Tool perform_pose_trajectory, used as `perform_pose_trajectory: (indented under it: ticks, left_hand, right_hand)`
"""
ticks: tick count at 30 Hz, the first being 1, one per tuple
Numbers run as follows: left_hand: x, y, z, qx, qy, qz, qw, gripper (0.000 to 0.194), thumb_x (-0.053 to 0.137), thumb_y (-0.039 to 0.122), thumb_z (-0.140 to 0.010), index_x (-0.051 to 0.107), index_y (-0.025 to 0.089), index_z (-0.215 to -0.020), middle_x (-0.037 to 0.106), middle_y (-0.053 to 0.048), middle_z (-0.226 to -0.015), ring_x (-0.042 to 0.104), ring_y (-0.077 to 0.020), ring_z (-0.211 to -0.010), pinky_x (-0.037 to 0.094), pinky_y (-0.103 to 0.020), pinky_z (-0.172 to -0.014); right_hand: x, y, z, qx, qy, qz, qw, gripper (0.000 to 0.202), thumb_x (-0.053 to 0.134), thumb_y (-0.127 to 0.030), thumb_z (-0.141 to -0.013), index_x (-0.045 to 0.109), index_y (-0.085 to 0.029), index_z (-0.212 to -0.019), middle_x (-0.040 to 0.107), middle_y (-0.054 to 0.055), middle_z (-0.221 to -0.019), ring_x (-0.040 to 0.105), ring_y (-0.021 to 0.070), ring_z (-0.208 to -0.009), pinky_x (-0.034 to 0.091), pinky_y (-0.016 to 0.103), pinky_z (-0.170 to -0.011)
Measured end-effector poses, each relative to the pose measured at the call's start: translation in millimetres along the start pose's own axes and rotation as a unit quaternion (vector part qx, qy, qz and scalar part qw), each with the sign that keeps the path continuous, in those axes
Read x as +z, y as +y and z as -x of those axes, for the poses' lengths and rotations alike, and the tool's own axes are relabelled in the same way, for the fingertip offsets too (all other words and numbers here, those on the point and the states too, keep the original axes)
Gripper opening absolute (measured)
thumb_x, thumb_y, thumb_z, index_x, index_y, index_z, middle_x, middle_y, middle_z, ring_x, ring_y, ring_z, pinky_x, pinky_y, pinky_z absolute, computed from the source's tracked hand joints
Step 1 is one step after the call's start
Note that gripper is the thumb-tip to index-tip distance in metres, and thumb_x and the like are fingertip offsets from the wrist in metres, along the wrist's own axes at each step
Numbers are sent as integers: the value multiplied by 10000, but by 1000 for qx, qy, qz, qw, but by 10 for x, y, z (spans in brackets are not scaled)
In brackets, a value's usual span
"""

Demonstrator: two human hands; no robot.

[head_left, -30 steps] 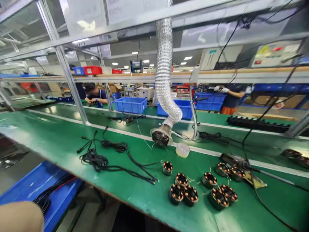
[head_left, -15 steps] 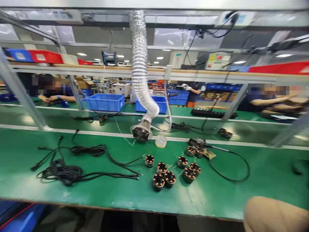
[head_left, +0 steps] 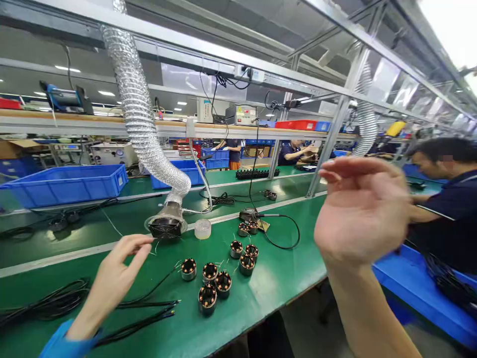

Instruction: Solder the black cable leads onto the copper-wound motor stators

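My left hand (head_left: 121, 271), in a blue sleeve, reaches over the green bench. Its thumb and index finger come together at the free end of a thin wire (head_left: 112, 223), beside the fume extractor's nozzle (head_left: 166, 223). My right hand (head_left: 363, 214) is raised at the right, palm toward me, fingers loosely bent and somewhat blurred, with nothing seen in it. Between the hands stand several motor stators with copper windings, one nearest my left hand (head_left: 188, 269) and others grouped farther right (head_left: 247, 263). Black cables (head_left: 149, 318) with stripped ends lie below my left hand.
A soldering iron (head_left: 268, 215) with its looped cord lies behind the stators. A small round clear container (head_left: 202, 228) sits by the nozzle. A silver flexible duct (head_left: 137, 99) hangs overhead. At right, a co-worker (head_left: 447, 199) sits near a blue bin (head_left: 428, 293).
The view has swung right. My left hand has come in to the thin wire's end. My right hand has risen from the lower right corner. The stators and cables stay where they were.
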State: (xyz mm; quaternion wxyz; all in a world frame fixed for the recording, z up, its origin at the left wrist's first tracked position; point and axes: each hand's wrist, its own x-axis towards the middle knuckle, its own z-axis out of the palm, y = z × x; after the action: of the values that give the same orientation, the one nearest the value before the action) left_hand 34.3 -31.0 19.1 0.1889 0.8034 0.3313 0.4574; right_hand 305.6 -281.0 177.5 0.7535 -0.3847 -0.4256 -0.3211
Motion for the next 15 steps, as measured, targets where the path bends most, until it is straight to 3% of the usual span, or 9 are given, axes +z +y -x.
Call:
perform_pose_trajectory:
  ticks: [1,4,6,7,8,11,13,15]
  left_hand:
    - [174,-185,-64,-14,-79,5,997,408,523,565,-873,709,236,-1027,663,-26,-1123,650,-194,-933,545,-302,-798]
    - [589,-687,-138,-51,-177,-61,981,459,511,525,-863,696,150,-1052,620,-131,-1169,635,-251,-982,513,-387,-899]
    - [767,-901,-146,-74,-214,-106,968,474,503,480,-875,653,125,-1152,600,-152,-1201,628,-258,-1002,486,-389,-937]
    - [834,-968,-153,-87,-224,-132,962,489,506,460,-878,625,112,-1200,592,-162,-1215,623,-265,-1018,476,-388,-947]
    - [893,-1015,-165,-104,-227,-160,955,509,511,444,-879,597,95,-1239,584,-174,-1224,617,-277,-1038,468,-390,-953]
    - [1037,-1107,-223,-155,-216,-219,939,556,516,411,-889,533,36,-1299,567,-215,-1245,586,-317,-1122,444,-400,-968]
    - [1121,-1171,-262,-178,-208,-210,939,538,525,393,-892,537,24,-1283,586,-219,-1213,596,-307,-1111,446,-379,-953]
    - [1192,-1242,-286,-187,-197,-178,946,459,541,366,-886,588,51,-1217,626,-191,-1133,625,-275,-1040,458,-349,-918]
  right_hand:
    - [69,164,-7,39,12,-72,997,256,435,-224,-876,656,-115,-946,660,62,-879,676,154,-830,521,344,-815]
    - [-15,889,163,212,-1,-89,973,150,611,-224,-792,677,-105,-856,677,76,-814,667,159,-755,537,304,-775]
    - [-187,1435,330,406,3,-56,912,152,644,-176,-756,686,-104,-883,687,92,-836,677,152,-757,554,253,-732]
    - [-276,1688,405,510,6,-43,859,161,632,-147,-759,687,-123,-908,687,89,-873,683,145,-769,563,232,-718]
    - [-359,1916,468,559,5,-35,828,157,589,-118,-778,677,-127,-907,681,106,-896,687,148,-763,575,235,-695]
    - [-564,2437,589,644,-2,-16,765,166,494,-88,-832,635,-145,-767,658,162,-912,699,176,-766,598,264,-665]
    - [-656,2679,631,660,-11,0,752,239,452,-67,-854,619,-143,-701,645,191,-890,699,187,-746,598,291,-665]
    - [-708,2876,667,652,-17,26,758,302,417,-32,-855,604,-139,-642,630,194,-843,689,177,-698,589,311,-659]
